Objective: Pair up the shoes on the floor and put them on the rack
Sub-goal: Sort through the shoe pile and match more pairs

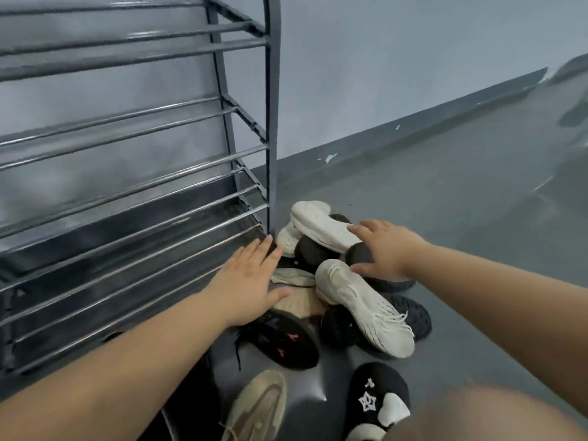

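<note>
A heap of shoes lies on the grey floor beside the metal rack (136,173). One white knit sneaker (366,308) lies on its side in front; a second white sneaker (321,226) lies sole-up behind it. My right hand (386,249) hovers over the two with fingers spread, fingertips at the rear one's sole. My left hand (251,281) is flat and open above a beige shoe (299,302). A black shoe with orange marks on its sole (283,340) lies below my left hand. The rack's shelves hold nothing.
A black slipper with a white star (375,399) and a tan lace-up shoe (257,409) lie nearest to me. Dark shoes (413,315) are buried under the white ones. The wall's dark skirting (413,125) runs behind; bare floor spreads to the right.
</note>
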